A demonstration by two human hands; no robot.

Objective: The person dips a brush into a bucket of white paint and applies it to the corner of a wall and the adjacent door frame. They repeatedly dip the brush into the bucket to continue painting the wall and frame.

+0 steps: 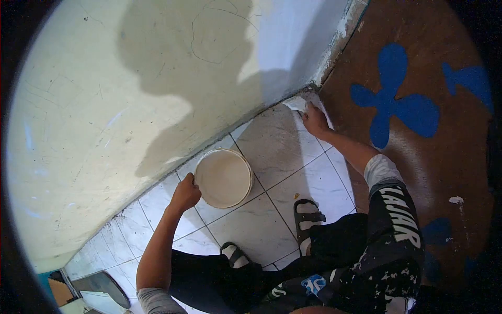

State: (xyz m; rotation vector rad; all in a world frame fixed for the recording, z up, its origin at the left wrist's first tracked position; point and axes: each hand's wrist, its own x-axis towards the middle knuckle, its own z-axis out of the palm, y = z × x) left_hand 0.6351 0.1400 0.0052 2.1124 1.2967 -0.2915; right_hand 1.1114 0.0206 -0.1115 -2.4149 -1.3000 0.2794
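My left hand is closed on the rim of a round bucket, its fingers hooked over the left edge. Pale cream, smooth material shows inside the bucket, which is on the tiles close to the wall. Out at the corner, my right hand grips a scraper with a flat, whitish blade. That blade is low, near the foot of the wall where it meets the brown panel. The handle is mostly hidden in my fingers.
A cream wall with pencil marks turns pale blue-white towards the corner. On the right is a brown panel with blue flower shapes. White tiles lie under my sandalled feet. A dark oval object sits at lower left.
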